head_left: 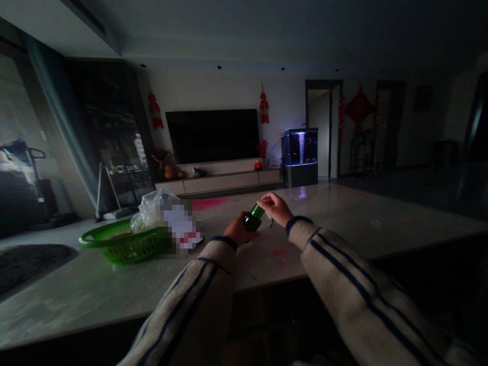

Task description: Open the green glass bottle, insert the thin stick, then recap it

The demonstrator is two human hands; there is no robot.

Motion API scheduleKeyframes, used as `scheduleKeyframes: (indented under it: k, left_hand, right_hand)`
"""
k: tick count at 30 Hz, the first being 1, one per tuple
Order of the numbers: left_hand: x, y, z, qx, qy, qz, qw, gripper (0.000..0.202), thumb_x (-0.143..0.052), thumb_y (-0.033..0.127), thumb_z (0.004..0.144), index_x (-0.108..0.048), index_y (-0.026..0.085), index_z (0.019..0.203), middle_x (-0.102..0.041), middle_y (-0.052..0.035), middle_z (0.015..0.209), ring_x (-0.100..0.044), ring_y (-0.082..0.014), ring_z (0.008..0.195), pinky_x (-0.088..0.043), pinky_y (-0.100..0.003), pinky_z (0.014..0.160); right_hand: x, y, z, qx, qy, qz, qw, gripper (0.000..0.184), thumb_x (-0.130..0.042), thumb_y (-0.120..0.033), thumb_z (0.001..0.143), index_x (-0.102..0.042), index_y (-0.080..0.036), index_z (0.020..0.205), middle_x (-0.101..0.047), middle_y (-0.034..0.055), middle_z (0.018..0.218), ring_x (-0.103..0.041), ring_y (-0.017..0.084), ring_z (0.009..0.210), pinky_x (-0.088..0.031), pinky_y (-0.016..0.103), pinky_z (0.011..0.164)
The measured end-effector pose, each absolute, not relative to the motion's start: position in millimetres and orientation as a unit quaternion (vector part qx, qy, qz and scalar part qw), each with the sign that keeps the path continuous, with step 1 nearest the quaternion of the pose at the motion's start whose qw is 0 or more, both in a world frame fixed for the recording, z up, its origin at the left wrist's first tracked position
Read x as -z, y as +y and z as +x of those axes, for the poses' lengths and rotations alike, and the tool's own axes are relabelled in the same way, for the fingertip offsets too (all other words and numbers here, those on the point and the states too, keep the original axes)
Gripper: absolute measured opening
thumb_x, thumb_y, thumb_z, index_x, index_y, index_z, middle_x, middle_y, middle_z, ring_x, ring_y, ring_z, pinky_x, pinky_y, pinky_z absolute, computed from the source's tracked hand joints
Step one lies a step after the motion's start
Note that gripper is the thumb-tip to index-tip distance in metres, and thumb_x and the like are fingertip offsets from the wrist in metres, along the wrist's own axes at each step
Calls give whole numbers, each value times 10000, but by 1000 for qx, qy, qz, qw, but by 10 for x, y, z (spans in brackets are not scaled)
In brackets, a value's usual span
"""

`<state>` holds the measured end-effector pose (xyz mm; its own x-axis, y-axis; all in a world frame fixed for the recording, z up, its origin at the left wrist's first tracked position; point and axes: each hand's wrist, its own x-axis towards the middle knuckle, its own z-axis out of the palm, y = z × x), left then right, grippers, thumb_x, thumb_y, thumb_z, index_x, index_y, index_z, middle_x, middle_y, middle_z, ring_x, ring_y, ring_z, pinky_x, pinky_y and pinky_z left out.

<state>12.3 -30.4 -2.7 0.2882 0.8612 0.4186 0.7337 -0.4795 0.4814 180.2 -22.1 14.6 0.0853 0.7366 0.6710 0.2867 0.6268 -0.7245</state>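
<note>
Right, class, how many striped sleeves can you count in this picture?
2. The left sleeve leads to the left grip, around a green bottle; the right sleeve leads to the right grip, at the bottle's narrow end. No others show.

1 head view — facing forward; angled down

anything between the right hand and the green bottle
Nothing visible: the right hand is at the narrow end of the green bottle in the left hand; the green basket stands off left.
</note>
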Motion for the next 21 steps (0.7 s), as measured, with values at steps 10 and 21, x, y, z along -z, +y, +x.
scheduleKeyframes:
  k: [10,21]
  left_hand:
    - [11,-342,138,-332,503,792,98,643,-737,329,499,-450,177,1054,-621,-50,894,-593,-185,810,-460,-285,697]
    - [-10,-360,149,-330,503,792,104,623,-738,333,491,-455,181,1025,-618,-46,879,-597,-187,813,-467,-286,698]
  right_hand:
    - [-216,-338,1803,-233,-664,-344,621,131,-553,-254,625,-548,-183,735,-585,-3,738,-539,120,666,-428,257,638]
    - [-187,-262,1825,-187,-640,-384,639,287,-590,-444,638,-524,-191,757,-580,13,766,-548,138,703,-443,280,668]
